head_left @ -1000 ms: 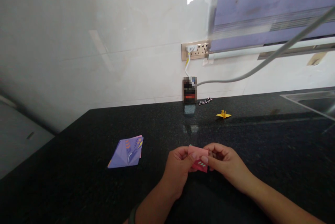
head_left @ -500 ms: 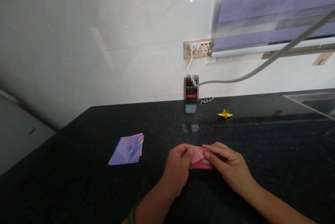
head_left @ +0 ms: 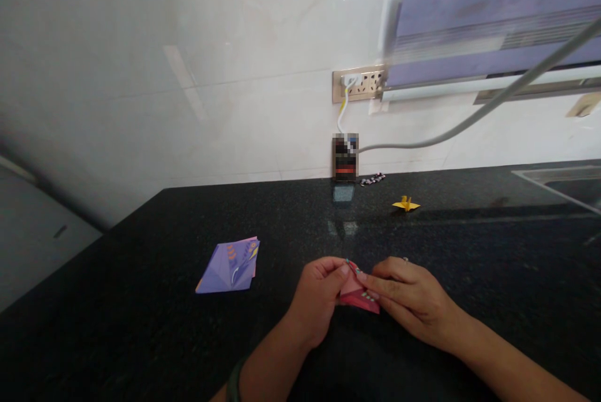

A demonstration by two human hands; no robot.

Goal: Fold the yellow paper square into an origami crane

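A partly folded sheet of pink and red origami paper is held low over the counter, between my hands. My left hand pinches its left side, thumb on top. On its right, my right hand has its fingers closed on the paper's edge, where a patterned red strip is turned over near the fingertips. Parts of the paper are hidden by the fingers. To the left lie purple and pink origami sheets, stacked and creased. Farther back stands a small yellow folded paper bird.
The dark speckled counter meets a white tiled wall. Against the wall stands a blurred box with cables, below a socket panel. A black-and-white braided thing lies beside it. A sink edge is at the right.
My right hand has shifted its grip, its fingers now stretched farther along the paper. The paper's top right edge has turned over, showing a patterned strip. My left hand keeps its pinch.
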